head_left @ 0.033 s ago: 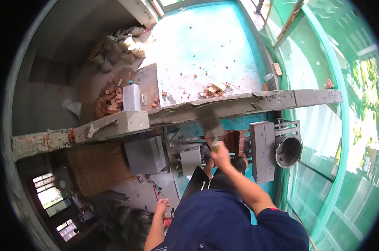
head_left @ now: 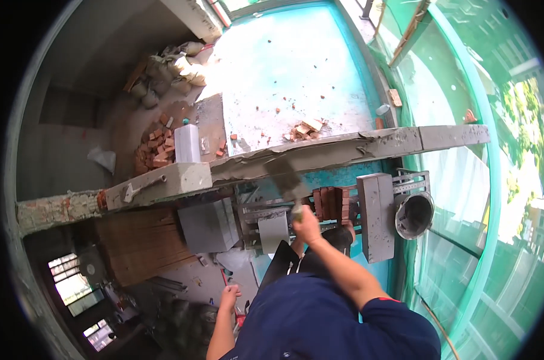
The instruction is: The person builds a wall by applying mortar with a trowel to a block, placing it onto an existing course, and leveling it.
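Note:
My right hand (head_left: 306, 228) grips the handle of a trowel (head_left: 285, 177). Its broad grey blade reaches the near face of a mortar-coated wall strip (head_left: 392, 141) that crosses the view; whether it touches cannot be told. My left hand (head_left: 230, 293) hangs lower left beside my body, fingers curled, with any contents too small to make out. Below the blade, red bricks (head_left: 329, 203) stand upright between a pale block (head_left: 273, 233) and stacked grey blocks (head_left: 375, 217). A mortar bucket (head_left: 413, 215) sits at their right. My legs are partly hidden under my navy shirt.
Beyond the wall strip lie a turquoise floor (head_left: 284, 48), broken bricks (head_left: 155, 150) and sacks (head_left: 167, 72). Green netting (head_left: 446, 258) lines the right side. A brown board (head_left: 134, 243) and grey blocks (head_left: 209, 225) are at lower left.
My right hand and the trowel blade have shifted left along the wall strip. My left hand has barely moved.

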### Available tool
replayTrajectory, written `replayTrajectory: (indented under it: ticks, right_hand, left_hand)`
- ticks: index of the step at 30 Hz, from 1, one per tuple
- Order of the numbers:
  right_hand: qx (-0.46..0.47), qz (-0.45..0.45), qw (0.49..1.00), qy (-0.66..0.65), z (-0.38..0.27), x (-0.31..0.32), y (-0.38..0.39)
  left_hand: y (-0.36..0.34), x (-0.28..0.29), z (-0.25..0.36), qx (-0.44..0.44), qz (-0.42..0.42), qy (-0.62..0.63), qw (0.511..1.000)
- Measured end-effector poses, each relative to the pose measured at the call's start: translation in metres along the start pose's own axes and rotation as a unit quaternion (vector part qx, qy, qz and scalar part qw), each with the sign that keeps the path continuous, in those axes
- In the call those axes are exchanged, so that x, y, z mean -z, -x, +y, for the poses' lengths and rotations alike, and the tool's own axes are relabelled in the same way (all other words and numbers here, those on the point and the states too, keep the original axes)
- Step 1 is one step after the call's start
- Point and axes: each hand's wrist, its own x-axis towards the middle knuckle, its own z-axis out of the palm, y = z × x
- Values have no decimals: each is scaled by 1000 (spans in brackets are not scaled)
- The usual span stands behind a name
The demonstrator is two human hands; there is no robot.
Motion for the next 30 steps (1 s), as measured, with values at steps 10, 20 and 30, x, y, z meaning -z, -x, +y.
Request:
replayTrajectory:
  ticks: [10,20,30]
  right_hand:
    - [-106,174,979,29,81,9,-18]
    - [-225,307,923,50,142,138,7]
    - [-157,299,847,-411,101,160,-95]
  left_hand:
    - [12,17,77,-84,-1,2,996]
    - [-6,-3,82,-26,-63,-35,997]
    - [8,-23,103,-74,-57,-103,990]
